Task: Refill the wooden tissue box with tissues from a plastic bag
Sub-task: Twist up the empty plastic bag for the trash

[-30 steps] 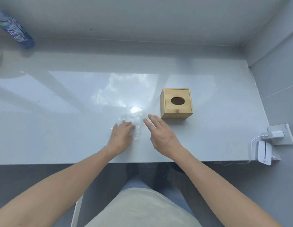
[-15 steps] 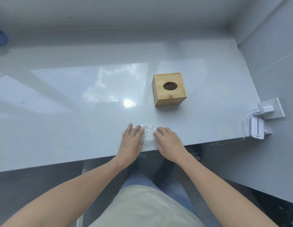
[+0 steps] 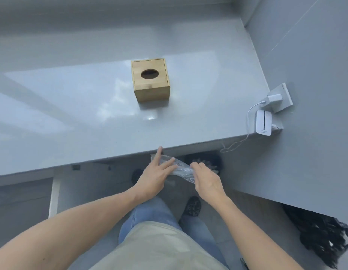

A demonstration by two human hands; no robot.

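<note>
The wooden tissue box [image 3: 150, 80] stands upright on the grey counter [image 3: 91, 123], its oval slot dark, no tissue showing. Below the counter's front edge, a crumpled clear plastic bag [image 3: 180, 168] stretches between both hands, off the counter and over my legs. My left hand [image 3: 156, 175] rests on the bag's left end with fingers extended, the index finger pointing up at the counter edge. The right end is pinched by my right hand [image 3: 206, 178]. I cannot tell what the bag contains.
A white charger [image 3: 274, 98] sits in a wall socket at right, with a white device [image 3: 263, 122] on the counter corner and a cable hanging off the edge. A black bag [image 3: 325, 242] lies on the floor at lower right. A drawer front [image 3: 54, 191] is under the counter.
Both hands pulled the plastic bag off the counter toward me, below its front edge. The view shifted back, so the box appears farther away and the blue bottle has left the frame.
</note>
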